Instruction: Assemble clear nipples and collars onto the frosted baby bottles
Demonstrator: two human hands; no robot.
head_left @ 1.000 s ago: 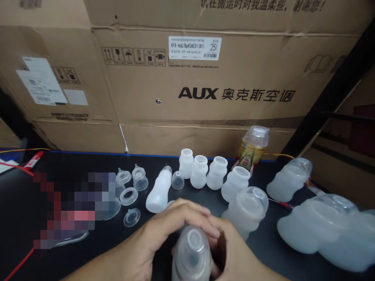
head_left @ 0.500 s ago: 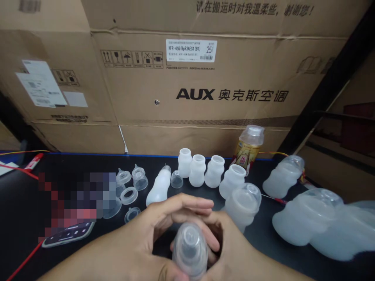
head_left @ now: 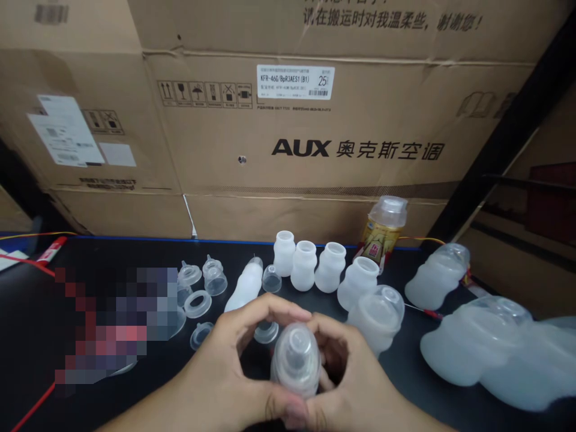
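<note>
Between my two hands stands a small baby bottle (head_left: 296, 360) with a clear domed top, seen from above; its lower body is hidden. My left hand (head_left: 245, 354) curves round its left side and my right hand (head_left: 353, 366) round its right, with fingertips meeting behind and thumbs in front. Just beyond my left fingers is a clear ring-like piece (head_left: 266, 333), partly covered. A white bottle with a nipple (head_left: 246, 285) leans behind my left hand, beside a small clear cap (head_left: 272, 279). Near my right hand is a capped frosted bottle (head_left: 378, 318).
Several open white bottles (head_left: 304, 267) form a row at the back. Clear rings (head_left: 198, 304) and nipples (head_left: 189, 273) lie left. Large capped bottles (head_left: 472, 342) stand right. A yellow drink bottle (head_left: 380, 237) is by the cardboard box (head_left: 216, 156). A red cable (head_left: 33, 405) runs left.
Both hands and the bottle have shifted slightly up and away from me. My fingertips now meet behind the bottle, and the clear ring-like piece beyond my left hand has come into view.
</note>
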